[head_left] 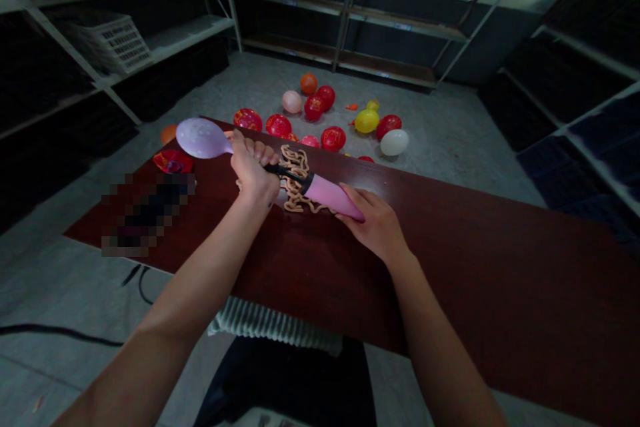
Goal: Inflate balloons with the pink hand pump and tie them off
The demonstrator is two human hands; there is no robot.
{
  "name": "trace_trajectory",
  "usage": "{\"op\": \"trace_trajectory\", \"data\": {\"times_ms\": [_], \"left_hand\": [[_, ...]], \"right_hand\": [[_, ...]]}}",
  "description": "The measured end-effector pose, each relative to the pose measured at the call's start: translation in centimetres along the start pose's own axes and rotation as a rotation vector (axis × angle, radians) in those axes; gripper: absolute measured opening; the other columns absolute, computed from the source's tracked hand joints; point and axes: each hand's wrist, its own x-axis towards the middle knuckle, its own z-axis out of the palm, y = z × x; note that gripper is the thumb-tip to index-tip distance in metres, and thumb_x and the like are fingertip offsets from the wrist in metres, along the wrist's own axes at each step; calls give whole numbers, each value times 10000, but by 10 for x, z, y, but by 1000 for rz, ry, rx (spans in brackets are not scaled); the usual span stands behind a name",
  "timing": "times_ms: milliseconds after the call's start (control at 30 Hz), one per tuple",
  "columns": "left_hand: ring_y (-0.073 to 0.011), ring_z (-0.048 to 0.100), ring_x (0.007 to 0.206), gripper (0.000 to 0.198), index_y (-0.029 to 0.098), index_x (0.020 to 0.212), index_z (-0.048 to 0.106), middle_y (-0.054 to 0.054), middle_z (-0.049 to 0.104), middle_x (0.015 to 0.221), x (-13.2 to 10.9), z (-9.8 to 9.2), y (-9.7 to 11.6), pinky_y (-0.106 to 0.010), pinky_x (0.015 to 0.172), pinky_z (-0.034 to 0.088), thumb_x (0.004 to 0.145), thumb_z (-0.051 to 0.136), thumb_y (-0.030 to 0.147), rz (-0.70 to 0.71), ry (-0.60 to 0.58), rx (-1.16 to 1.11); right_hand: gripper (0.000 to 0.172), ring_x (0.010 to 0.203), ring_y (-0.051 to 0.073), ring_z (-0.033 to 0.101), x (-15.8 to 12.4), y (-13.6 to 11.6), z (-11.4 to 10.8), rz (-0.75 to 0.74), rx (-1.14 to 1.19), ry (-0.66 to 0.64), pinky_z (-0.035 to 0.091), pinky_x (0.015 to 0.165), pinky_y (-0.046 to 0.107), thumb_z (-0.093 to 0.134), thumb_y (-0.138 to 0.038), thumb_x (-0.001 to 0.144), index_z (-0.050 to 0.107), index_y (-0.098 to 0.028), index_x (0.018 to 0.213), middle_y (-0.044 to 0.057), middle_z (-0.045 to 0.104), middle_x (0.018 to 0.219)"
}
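My left hand (254, 163) is closed around the neck of a partly filled purple balloon (203, 139) and the black end of a hand balloon pump. The balloon sticks out to the left above the table. My right hand (373, 219) grips the far end of the pump's pink barrel (330, 195). Between my hands a black shaft (287, 173) shows, so the pump is drawn out. The balloon's neck and the pump's nozzle are hidden by my left fingers. Below the pump, a tangle of tan, cord-like strips (294, 203) lies on the table.
The dark red table (480, 260) stretches to the right. Red flat balloons (173, 161) and a pixelated dark object (153, 213) lie at its left. Beyond are several inflated balloons (333, 139) on the floor, with shelves (295, 0) around. A black cable (60, 330) runs at lower left.
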Motion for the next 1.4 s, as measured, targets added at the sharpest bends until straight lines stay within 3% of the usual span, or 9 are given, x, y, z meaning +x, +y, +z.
{"op": "trace_trajectory", "data": {"times_ms": [200, 333, 633, 1033, 1400], "left_hand": [[-77, 198, 357, 552, 206, 618, 219, 65, 208, 485, -17, 2, -24, -231, 367, 209, 1051, 532, 342, -27, -14, 57], [-82, 197, 352, 541, 211, 607, 218, 66, 200, 489, -16, 1, -27, -237, 366, 217, 1051, 509, 314, -39, -18, 58], [-66, 218, 340, 559, 207, 601, 223, 70, 205, 466, -9, 10, -12, -211, 351, 219, 1099, 422, 361, -65, 16, 15], [-68, 217, 330, 515, 205, 631, 241, 81, 215, 462, 21, 2, 6, -208, 353, 202, 1106, 397, 330, -24, 133, -33], [-54, 235, 344, 496, 202, 661, 222, 81, 232, 481, 31, -1, 41, -207, 383, 204, 1121, 370, 316, 22, 126, -104]], "right_hand": [[599, 1183, 292, 649, 1, -9, 3, 20, 30, -3, 537, 1026, 491, 603, -384, 962, 446, -310, 1535, 91, 674, 1331], [587, 1172, 287, 652, 2, -8, 6, 33, 14, -18, 538, 1016, 467, 599, -409, 966, 467, -277, 1522, 105, 668, 1341], [616, 1230, 280, 628, 10, -5, 9, 0, 18, -5, 516, 1054, 482, 609, -409, 968, 429, -297, 1547, 83, 644, 1400], [582, 1207, 277, 645, 9, 12, 6, -70, -133, 68, 528, 1046, 479, 616, -403, 966, 478, -273, 1516, 97, 658, 1379], [572, 1245, 270, 620, 1, 36, -8, -109, -231, 135, 499, 1080, 472, 600, -375, 974, 464, -285, 1522, 90, 643, 1409]]}}
